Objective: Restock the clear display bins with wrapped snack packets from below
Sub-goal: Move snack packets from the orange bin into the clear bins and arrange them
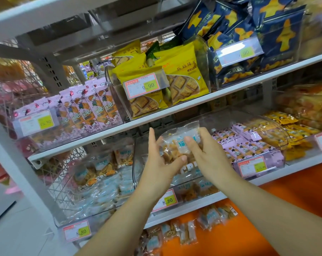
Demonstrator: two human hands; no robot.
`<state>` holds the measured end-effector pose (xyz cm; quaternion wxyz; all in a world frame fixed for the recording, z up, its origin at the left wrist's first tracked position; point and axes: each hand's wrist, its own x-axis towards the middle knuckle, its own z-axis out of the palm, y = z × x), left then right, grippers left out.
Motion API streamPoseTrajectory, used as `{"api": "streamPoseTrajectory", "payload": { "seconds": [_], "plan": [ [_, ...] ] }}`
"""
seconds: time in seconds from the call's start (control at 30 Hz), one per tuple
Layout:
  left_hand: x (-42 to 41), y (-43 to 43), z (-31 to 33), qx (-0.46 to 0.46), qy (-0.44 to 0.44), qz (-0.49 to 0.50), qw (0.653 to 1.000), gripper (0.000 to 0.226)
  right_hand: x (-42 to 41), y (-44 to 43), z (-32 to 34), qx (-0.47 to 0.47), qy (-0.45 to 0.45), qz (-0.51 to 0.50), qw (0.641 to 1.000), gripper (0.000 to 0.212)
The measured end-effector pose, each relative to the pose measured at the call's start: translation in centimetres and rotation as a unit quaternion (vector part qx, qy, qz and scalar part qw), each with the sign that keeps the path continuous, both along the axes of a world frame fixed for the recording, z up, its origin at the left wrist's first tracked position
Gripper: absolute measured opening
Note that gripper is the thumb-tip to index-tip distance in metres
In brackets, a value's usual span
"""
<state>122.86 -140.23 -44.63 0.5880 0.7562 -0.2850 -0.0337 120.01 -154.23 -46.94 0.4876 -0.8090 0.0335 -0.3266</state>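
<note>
Snack packet [175,145], label blurred, partly covered

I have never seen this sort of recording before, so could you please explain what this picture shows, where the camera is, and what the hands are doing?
There is no machine here: a person works with two bare hands. The single picture comes from a camera worn on the head, looking forward and down at shop shelves. The left hand and the right hand hold one clear wrapped snack packet between them, thumbs in front, before a clear display bin with an 8.80 price tag. Similar loose packets lie on the orange surface below. Higher up are yellow biscuit packets and dark blue packets.
</note>
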Motion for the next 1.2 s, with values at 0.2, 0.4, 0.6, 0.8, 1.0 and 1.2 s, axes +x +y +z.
{"api": "streamPoseTrajectory", "payload": {
  "seconds": [0.2, 0.4, 0.6, 0.8, 1.0, 1.2],
  "plan": [
    [0.2, 0.1, -0.8, -0.086, 0.065, 0.016, 0.994, 0.104, 0.3, 0.4, 0.1, 0.014, 0.056, 0.049, 0.997, 0.052],
    [3.0, 1.6, -1.2, -0.146, 0.14, 0.095, 0.975, 0.088, 1.2, -3.3, 1.3, 0.028, 0.104, 0.066, 0.992, 0.047],
    [5.0, 4.1, -2.5, -0.15, 0.167, 0.167, 0.96, 0.082, 2.6, -5.3, -1.7, -0.356, 0.223, -0.044, 0.906, 0.039],
    [5.2, 4.7, -2.4, -0.191, 0.211, 0.191, 0.939, 0.074, 3.5, -4.7, -2.6, -0.48, 0.223, -0.058, 0.847, 0.047],
    [5.1, 5.2, -2.2, -0.17, 0.201, 0.188, 0.946, 0.073, 4.6, -4.5, -3.0, -0.468, 0.181, -0.078, 0.862, 0.022],
    [4.3, 5.4, -2.5, -0.154, 0.176, 0.183, 0.955, 0.073, 2.5, -3.3, -0.4, -0.215, -0.014, -0.126, 0.968, 0.033]
  ]
}}
